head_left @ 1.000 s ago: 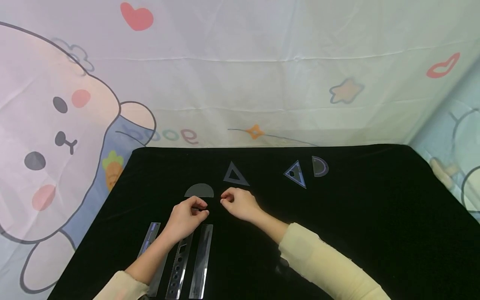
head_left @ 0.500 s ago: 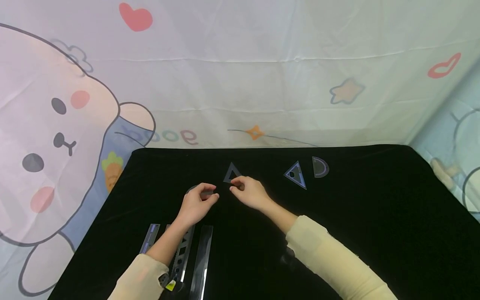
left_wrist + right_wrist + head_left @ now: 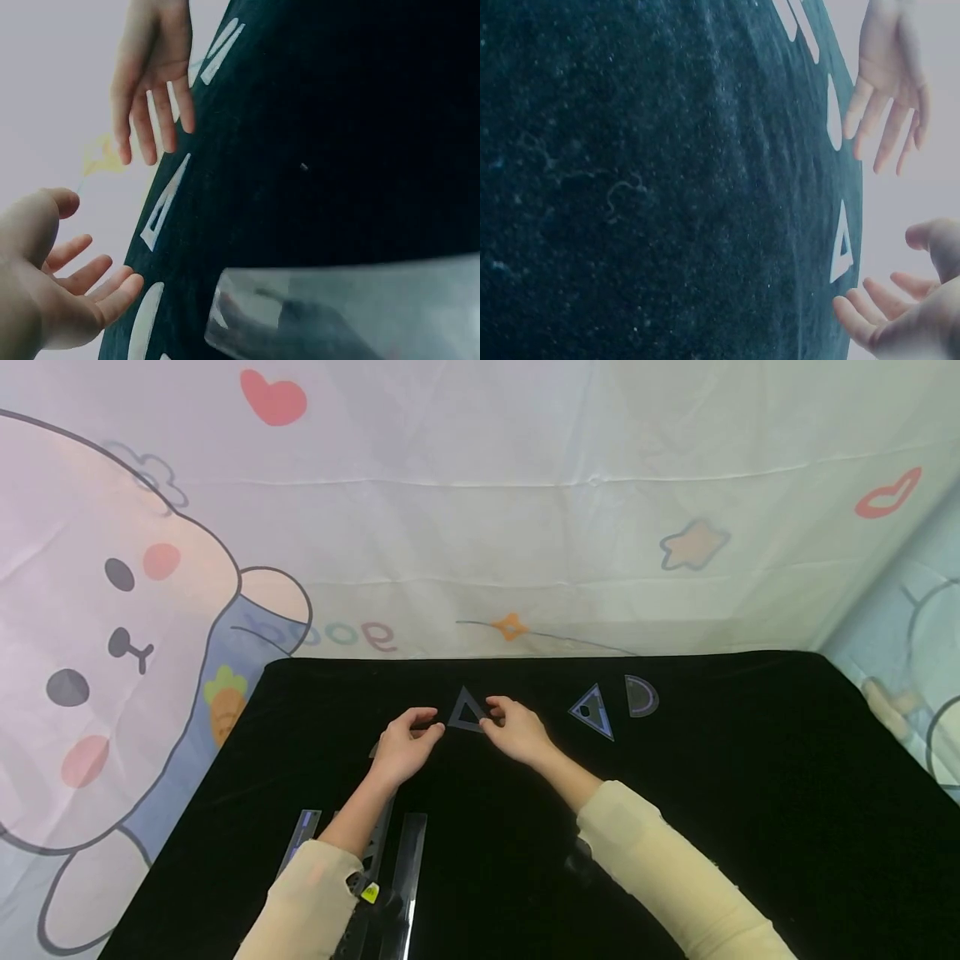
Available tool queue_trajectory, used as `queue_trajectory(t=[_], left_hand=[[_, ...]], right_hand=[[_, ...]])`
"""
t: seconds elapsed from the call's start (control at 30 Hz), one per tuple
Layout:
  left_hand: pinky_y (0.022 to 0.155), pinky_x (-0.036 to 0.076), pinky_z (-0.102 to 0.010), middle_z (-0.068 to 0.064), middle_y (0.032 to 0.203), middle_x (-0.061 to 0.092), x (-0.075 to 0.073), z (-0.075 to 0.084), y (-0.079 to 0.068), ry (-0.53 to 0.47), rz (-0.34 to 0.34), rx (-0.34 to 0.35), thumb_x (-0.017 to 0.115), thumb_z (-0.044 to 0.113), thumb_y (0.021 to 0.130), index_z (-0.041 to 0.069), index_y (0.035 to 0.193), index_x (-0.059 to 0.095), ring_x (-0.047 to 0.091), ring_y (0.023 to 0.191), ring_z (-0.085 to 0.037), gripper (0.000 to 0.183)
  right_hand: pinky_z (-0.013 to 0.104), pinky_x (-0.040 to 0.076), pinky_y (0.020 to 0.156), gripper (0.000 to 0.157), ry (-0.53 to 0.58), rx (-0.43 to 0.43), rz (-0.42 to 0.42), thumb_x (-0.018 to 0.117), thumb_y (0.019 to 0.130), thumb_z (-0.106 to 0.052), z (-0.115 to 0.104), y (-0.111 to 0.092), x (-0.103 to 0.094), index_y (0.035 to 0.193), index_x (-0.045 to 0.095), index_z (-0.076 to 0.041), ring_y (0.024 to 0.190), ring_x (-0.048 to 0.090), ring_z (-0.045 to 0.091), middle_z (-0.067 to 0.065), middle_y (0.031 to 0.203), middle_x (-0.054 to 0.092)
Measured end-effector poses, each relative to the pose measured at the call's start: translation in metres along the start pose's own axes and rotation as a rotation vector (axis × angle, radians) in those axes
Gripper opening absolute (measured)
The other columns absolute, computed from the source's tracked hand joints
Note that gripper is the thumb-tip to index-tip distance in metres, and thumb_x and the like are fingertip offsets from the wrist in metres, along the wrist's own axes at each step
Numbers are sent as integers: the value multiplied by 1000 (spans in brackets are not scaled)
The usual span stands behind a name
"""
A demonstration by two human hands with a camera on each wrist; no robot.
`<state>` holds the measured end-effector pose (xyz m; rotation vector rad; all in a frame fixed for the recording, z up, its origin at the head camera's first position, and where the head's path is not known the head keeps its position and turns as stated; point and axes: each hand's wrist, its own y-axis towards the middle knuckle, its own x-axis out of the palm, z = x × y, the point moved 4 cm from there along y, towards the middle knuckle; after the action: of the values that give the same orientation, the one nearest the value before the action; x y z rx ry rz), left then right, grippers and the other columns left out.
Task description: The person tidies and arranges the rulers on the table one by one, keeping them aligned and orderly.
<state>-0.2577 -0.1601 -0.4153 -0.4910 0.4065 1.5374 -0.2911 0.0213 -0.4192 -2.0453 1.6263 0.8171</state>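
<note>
triangle [image 3: 465,725] lies on black cloth [image 3: 787,810] between our left hand [image 3: 405,747] and right hand [image 3: 520,732], both loose and empty; we can't quite tell if we touch it. we should pinch softly.

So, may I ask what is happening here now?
A person's left hand and right hand are held out at either side of a clear triangle lying on black cloth; both hands are empty. Rulers lie at the near left. A blue-edged triangle and a protractor lie to the right.
</note>
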Motion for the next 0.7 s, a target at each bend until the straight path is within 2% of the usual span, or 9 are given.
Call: queue_trajectory(t=[0.23, 0.4, 0.47, 0.7], left_hand=[[95, 43, -45, -10, 131, 48, 3, 2, 12, -64, -29, -72, 46, 34, 95, 12, 131, 48, 47, 118, -28, 42], [88, 47, -42, -9, 127, 50, 6, 2, 18, -87, -33, -139, 46, 35, 95, 13, 131, 48, 54, 108, -29, 42], [86, 48, -41, -9, 126, 51, 7, 1, 21, -93, -30, -156, 46, 34, 95, 12, 130, 48, 56, 104, -29, 41], [93, 44, -46, -10, 127, 51, 8, -1, 32, -66, 7, -187, 48, 35, 94, 13, 127, 50, 51, 111, -28, 39]], right_hand=[[44, 45, 92, 45, -55, 8, 4, 54, 90, -25, 6, 7, 0, 131, 48, -6, 108, 58, 29, 15, 121, 59], [45, 44, 94, 44, -56, 38, -5, 53, 91, -26, 6, 11, 2, 130, 49, -5, 111, 55, 30, 15, 121, 59], [45, 43, 94, 44, -61, 49, -8, 52, 92, -26, 5, 13, 2, 129, 49, -4, 111, 54, 31, 15, 120, 59], [45, 44, 95, 45, -65, 75, -28, 50, 93, -27, 3, 19, 5, 131, 48, -3, 113, 54, 32, 17, 121, 59]])
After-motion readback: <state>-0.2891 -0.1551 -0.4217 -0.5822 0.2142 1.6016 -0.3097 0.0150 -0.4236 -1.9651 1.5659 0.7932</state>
